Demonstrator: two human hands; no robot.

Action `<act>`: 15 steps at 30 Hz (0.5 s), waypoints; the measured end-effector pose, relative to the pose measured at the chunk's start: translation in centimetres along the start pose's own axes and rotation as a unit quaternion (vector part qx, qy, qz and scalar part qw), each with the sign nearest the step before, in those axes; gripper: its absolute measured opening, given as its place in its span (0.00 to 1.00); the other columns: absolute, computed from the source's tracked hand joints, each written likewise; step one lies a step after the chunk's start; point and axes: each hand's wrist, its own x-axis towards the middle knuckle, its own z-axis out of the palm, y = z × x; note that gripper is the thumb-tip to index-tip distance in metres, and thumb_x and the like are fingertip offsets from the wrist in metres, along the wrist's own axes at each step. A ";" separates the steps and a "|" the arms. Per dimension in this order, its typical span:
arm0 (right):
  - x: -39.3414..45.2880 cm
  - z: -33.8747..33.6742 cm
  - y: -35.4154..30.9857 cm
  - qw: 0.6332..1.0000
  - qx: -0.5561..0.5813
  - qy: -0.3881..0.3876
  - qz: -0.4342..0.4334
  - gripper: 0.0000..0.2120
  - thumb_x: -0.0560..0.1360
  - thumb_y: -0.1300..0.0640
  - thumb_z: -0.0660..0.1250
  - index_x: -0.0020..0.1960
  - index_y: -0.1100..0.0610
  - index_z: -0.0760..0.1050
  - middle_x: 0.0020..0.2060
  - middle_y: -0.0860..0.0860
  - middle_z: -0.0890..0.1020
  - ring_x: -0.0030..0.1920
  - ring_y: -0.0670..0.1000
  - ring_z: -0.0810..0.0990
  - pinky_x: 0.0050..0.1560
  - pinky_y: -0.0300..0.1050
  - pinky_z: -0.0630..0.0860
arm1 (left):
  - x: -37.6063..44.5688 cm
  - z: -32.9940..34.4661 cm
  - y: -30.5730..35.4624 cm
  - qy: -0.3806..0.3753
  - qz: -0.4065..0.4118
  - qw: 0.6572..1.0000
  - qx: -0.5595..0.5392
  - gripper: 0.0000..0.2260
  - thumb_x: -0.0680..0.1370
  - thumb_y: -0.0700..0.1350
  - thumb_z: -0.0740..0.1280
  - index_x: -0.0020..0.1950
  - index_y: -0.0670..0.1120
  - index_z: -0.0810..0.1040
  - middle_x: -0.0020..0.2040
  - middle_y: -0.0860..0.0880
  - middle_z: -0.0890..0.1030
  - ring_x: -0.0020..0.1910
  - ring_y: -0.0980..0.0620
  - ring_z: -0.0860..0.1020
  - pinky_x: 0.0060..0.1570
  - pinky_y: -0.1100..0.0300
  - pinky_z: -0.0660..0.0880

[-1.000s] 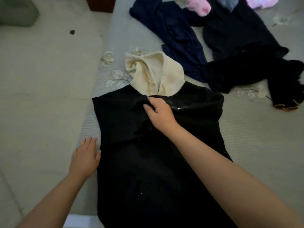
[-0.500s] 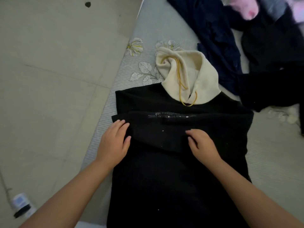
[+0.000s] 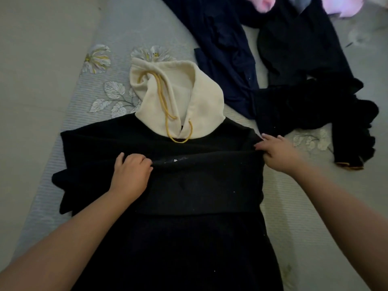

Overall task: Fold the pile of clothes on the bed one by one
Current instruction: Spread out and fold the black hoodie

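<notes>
A black hoodie (image 3: 189, 206) lies flat on the bed, its cream hood (image 3: 189, 97) with a yellow drawstring pointing away from me. Its sleeves are folded across the chest as a dark band. My left hand (image 3: 130, 175) grips the upper edge of that band near the middle, fingers curled into the cloth. My right hand (image 3: 275, 152) pinches the same fold at the hoodie's right shoulder edge.
A navy garment (image 3: 226, 49) and black clothes (image 3: 304, 70) lie heaped at the far right, with pink fabric (image 3: 266, 3) behind them. The grey floral bedsheet (image 3: 100, 101) ends at the left, where a tiled floor (image 3: 31, 80) begins.
My right hand slid from the middle of the folded sleeve out to the right shoulder edge. My left hand moved up toward the centre and closed on the fold.
</notes>
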 end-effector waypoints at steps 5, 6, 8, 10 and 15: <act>1.8 -1.4 3.4 0.995 -0.045 0.024 -0.082 0.11 0.74 0.64 0.60 0.52 0.63 0.77 0.50 0.61 0.79 0.57 0.58 0.72 0.61 0.46 0.59 | 1.6 -1.5 1.1 0.027 -0.010 0.993 -0.111 0.09 0.80 0.41 0.55 0.46 0.38 0.72 0.36 0.44 0.73 0.37 0.41 0.74 0.36 0.55 0.65; 1.8 -1.3 4.1 0.993 -0.061 0.031 -0.093 0.09 0.74 0.63 0.59 0.50 0.63 0.77 0.47 0.60 0.79 0.54 0.58 0.72 0.58 0.45 0.60 | 1.9 -1.5 1.3 0.026 -0.014 0.993 -0.115 0.09 0.80 0.41 0.55 0.47 0.38 0.71 0.34 0.44 0.72 0.35 0.41 0.73 0.35 0.55 0.64; 2.0 -0.7 5.3 0.990 -0.086 0.039 -0.105 0.08 0.76 0.61 0.58 0.49 0.62 0.75 0.44 0.58 0.79 0.51 0.56 0.72 0.54 0.45 0.60 | 2.8 -1.2 1.7 0.015 -0.012 0.995 -0.099 0.08 0.80 0.42 0.54 0.48 0.39 0.70 0.34 0.45 0.70 0.36 0.40 0.73 0.35 0.54 0.64; 2.7 0.4 6.3 0.990 -0.095 0.048 -0.095 0.08 0.77 0.58 0.57 0.49 0.60 0.73 0.43 0.55 0.79 0.51 0.55 0.71 0.51 0.46 0.60 | 3.9 -0.7 2.4 0.009 -0.017 0.998 -0.068 0.09 0.80 0.43 0.54 0.47 0.40 0.69 0.34 0.45 0.70 0.37 0.39 0.75 0.35 0.53 0.65; 5.3 3.5 6.4 0.989 -0.109 0.094 -0.030 0.12 0.76 0.58 0.52 0.46 0.62 0.73 0.43 0.58 0.80 0.50 0.59 0.71 0.50 0.51 0.61 | 6.1 0.0 3.5 0.023 -0.027 0.999 0.037 0.07 0.78 0.39 0.59 0.45 0.36 0.73 0.36 0.36 0.77 0.36 0.36 0.76 0.34 0.49 0.68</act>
